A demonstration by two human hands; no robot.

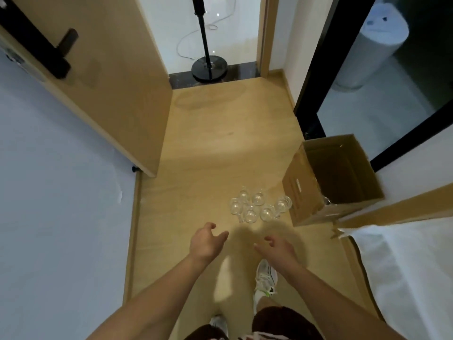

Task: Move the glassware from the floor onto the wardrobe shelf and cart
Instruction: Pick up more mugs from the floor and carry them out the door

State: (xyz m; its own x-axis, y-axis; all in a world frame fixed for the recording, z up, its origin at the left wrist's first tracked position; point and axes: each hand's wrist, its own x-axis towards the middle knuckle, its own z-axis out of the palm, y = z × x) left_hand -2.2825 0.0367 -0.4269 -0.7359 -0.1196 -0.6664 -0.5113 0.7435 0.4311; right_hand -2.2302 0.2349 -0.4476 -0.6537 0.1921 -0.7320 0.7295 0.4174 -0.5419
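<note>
Glassware (259,206) sits in a tight cluster on the pale wooden floor (208,148), six clear glasses standing upright, their rims close together or touching; whether each one touches its neighbour is hard to tell. The cluster lies just left of an open cardboard box (304,190), which stands on the floor against the corner of a bed (404,266) with white bedding. Something glassy shows inside the box at its lower edge, too dim to identify.

Both bare arms reach forward over the floor toward the cluster. The left hand (207,242) hovers short of the glasses, its fingers (221,235) loosely curved and spread, holding nothing. The right hand (278,247) hovers beside it, a little nearer the camera, with its fingers (263,249) relaxed and apart, also holding nothing. Neither hand touches a glass.

Below the right forearm a white sneaker (266,278) stands on the floor. A wooden door (103,77) with a black handle is open at the left. Beyond the doorway at the top stands a black pole on a round base (209,69), with a thin white cable looping behind it.
</note>
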